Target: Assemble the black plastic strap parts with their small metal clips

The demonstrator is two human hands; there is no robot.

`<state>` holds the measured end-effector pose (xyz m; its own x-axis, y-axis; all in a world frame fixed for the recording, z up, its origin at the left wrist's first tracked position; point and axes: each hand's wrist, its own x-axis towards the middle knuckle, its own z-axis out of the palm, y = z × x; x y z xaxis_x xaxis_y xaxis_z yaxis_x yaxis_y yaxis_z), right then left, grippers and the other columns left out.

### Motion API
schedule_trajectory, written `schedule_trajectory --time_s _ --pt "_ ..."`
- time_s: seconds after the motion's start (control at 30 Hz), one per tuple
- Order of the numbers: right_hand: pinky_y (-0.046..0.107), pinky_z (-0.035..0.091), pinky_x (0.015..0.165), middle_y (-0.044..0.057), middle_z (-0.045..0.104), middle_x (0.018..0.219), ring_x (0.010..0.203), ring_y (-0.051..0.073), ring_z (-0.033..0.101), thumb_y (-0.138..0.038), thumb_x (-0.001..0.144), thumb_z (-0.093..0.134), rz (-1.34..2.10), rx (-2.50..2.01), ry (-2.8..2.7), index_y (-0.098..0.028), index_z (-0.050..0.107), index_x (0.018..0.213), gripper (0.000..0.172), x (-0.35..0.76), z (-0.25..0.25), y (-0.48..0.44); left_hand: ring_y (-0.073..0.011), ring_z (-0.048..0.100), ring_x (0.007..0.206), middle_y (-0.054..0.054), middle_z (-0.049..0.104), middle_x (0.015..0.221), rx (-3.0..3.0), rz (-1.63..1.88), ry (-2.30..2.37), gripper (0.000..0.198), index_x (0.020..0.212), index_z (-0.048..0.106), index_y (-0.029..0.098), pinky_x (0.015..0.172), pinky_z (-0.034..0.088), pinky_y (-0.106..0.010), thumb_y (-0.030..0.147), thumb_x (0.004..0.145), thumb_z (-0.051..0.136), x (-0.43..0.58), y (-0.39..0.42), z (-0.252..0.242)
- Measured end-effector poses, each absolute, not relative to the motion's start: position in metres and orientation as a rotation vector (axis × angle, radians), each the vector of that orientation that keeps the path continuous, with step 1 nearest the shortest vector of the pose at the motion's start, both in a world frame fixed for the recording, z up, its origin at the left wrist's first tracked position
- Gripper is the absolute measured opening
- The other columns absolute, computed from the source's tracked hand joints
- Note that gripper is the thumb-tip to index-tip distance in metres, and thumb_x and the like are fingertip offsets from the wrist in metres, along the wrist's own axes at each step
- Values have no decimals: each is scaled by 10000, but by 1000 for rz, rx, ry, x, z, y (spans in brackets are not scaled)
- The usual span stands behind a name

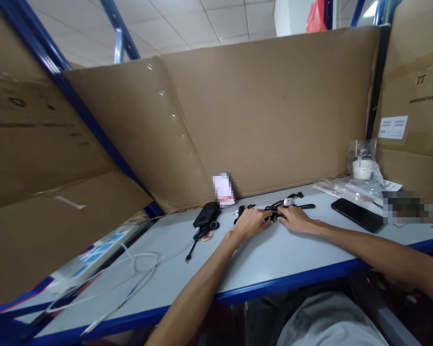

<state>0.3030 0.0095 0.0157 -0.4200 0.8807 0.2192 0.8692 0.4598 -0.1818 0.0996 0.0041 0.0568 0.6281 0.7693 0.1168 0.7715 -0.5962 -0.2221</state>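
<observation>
My left hand (251, 223) and my right hand (296, 219) rest close together on the table, palms down. Their fingers are bent round small black cable-like pieces (272, 214) between them, which they largely cover. Just beyond my right fingers sits a small white rounded object (289, 202). A black strap-like piece (306, 206) sticks out to the right of that hand, and a black cable end (299, 195) lies farther back. More small black parts (241, 210) lie behind my left hand.
Left of my hands lie a black box-shaped device (206, 215), a short black cable (192, 250) and a looped white cable (155, 259). To the right are a black phone (357, 215) and plastic bags (361, 186). Cardboard panels (267, 115) wall the table (274, 264).
</observation>
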Motion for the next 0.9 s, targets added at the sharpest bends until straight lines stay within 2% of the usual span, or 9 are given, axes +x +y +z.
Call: schedule_trajectory --time_s 0.17,0.3,0.53,0.73,0.9 --pt "303 436 777 124 729 1080 975 277 694 -352 1001 509 62 -1495 -2430 -194 607 1211 281 304 15 10 -280 723 943 -85 760 1057 -2621 13 -1295 258 1189 643 275 783 486 -318 365 954 585 98 4 58" --pt "302 434 777 119 730 1080 973 275 691 -359 1000 508 65 -1486 -2423 -193 612 1203 282 304 15 11 -276 720 958 -94 754 1092 -2598 41 -1272 271 1217 648 289 786 484 -313 384 989 536 94 5 61" --pt "299 426 769 108 727 1092 981 269 687 -352 1000 512 70 -1460 -2425 -196 609 1194 268 304 14 10 -274 725 862 -120 754 943 -2591 13 -1327 376 930 686 204 734 469 -317 372 1046 371 101 4 54" --pt "303 429 780 117 726 1079 984 279 689 -355 1000 513 71 -1481 -2418 -191 619 1186 270 303 14 9 -287 721 838 -134 748 932 -2557 -4 -1393 257 1087 616 196 743 472 -345 277 1010 384 110 -1 53" --pt "303 435 781 112 727 1102 992 279 690 -356 1000 513 70 -1477 -2415 -199 616 1196 272 303 15 9 -291 721 893 -105 756 1008 -2608 63 -1308 214 1118 634 245 770 482 -336 270 939 519 103 -3 60"
